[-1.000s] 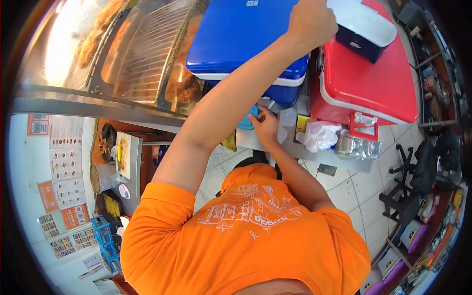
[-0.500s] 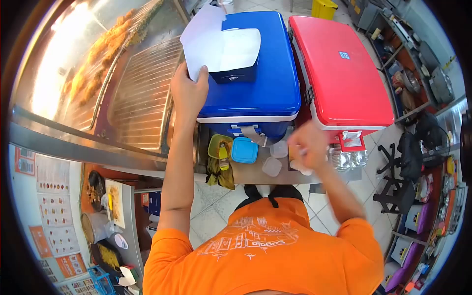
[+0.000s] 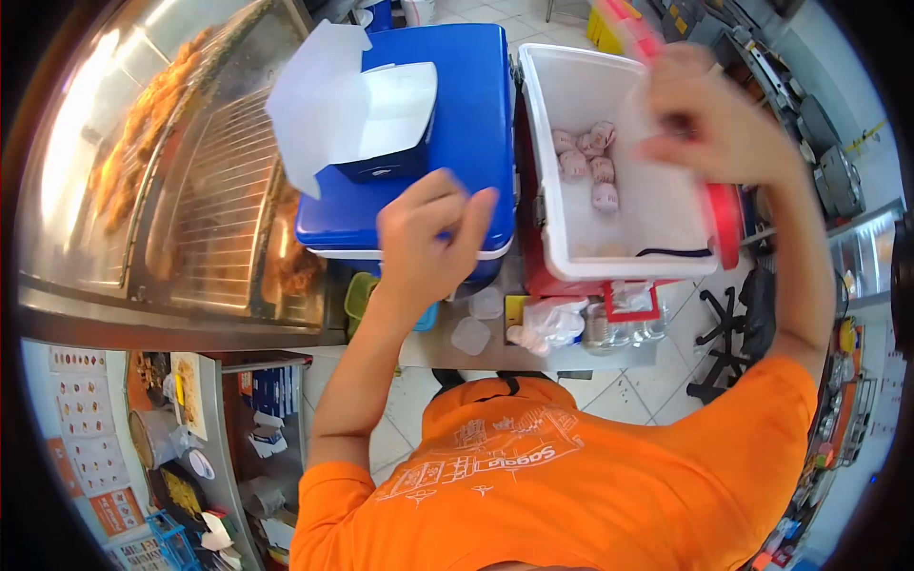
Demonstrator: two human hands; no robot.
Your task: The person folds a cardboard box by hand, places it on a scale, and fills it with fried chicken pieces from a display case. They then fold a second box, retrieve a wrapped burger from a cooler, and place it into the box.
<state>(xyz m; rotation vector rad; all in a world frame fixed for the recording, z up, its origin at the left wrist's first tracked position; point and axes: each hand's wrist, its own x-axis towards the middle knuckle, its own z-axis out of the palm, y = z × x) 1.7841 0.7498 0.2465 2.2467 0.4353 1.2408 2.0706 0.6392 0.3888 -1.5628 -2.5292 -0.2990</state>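
Note:
The red cooler (image 3: 562, 278) stands with its lid raised at the right. My right hand (image 3: 714, 119), blurred by motion, is closed at the edge of the red lid (image 3: 630, 27). Inside the white interior lie several pale pink, round wrapped packets (image 3: 602, 169). My left hand (image 3: 430, 238) hovers over the near edge of the blue cooler (image 3: 457, 86), fingers loosely curled, thumb apart, nothing visible in it. On the blue cooler's lid sits a dark takeaway box (image 3: 386, 169) with its white flaps (image 3: 319, 105) open.
A glass-fronted warmer (image 3: 209, 181) with a wire rack and fried food is at the left. Plastic containers (image 3: 471, 335), a white plastic bag (image 3: 550, 325) and clear lids (image 3: 624, 331) lie on the ledge before the coolers. Shelves line the right side.
The red cooler's lid has been lifted, showing the packets inside. My right hand has gone up with it. My left hand has let go of the takeaway box and moved right and nearer.

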